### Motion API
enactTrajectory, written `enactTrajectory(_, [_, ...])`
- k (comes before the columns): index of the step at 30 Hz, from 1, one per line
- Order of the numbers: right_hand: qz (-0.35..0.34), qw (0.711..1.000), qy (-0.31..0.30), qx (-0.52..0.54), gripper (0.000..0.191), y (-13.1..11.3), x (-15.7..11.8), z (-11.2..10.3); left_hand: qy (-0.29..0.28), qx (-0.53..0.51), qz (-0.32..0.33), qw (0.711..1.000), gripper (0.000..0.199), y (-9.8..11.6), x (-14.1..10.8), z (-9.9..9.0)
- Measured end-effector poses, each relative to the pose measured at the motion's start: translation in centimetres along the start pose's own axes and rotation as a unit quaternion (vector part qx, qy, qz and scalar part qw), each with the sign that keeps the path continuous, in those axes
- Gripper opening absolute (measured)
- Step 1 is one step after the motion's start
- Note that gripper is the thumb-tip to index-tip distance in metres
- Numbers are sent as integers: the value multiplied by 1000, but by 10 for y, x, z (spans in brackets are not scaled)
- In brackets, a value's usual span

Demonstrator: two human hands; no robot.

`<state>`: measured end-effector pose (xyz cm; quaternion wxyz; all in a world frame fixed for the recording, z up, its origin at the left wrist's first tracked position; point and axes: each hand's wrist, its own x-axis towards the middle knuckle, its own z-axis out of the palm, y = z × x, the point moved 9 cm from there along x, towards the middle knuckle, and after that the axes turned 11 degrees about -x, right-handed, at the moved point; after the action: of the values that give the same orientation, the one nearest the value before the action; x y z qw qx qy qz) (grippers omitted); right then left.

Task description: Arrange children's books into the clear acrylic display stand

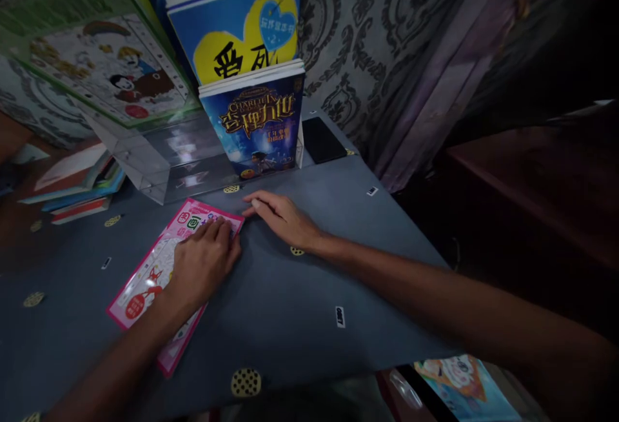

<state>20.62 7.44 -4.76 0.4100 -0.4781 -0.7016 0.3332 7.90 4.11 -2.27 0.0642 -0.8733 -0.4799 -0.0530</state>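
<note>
We rest our open left hand (203, 257), palm down, on the pink book (145, 280), which lies between rack and front edge of the desk (290, 319). Light, even pressure should steady it without creasing. Our right hand (285, 219), loosely open and empty, is by its far right corner. The clear rack (145, 170) holds upright books, the dark blue book (261, 131) foremost.

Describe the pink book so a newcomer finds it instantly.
On the gray tabletop, look in front of the clear rack. The pink book lies aslant under the left hand. Its pink border sets it apart from the stacked books and the upright ones.
</note>
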Motion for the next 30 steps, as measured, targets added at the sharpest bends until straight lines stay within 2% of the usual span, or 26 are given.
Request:
enactTrajectory(8, [13,1000,-10,9,27,1,0,1,74,0,48,996,27,2,-3,-10])
enactTrajectory(14, [13,1000,-9,12,27,0,0,1,80,0,54,995,27,1,-5,-8])
enactTrajectory(18, [10,1000,-5,9,29,0,0,1,74,-3,50,996,30,1,-5,-7])
enactTrajectory(23, [8,1000,6,6,28,-1,0,0,27,-21,11,999,32,-2,-2,-3])
enactTrajectory(30, [-34,999,20,-21,31,-13,-6,-5,1,-32,-6,999,34,-2,-3,-1])
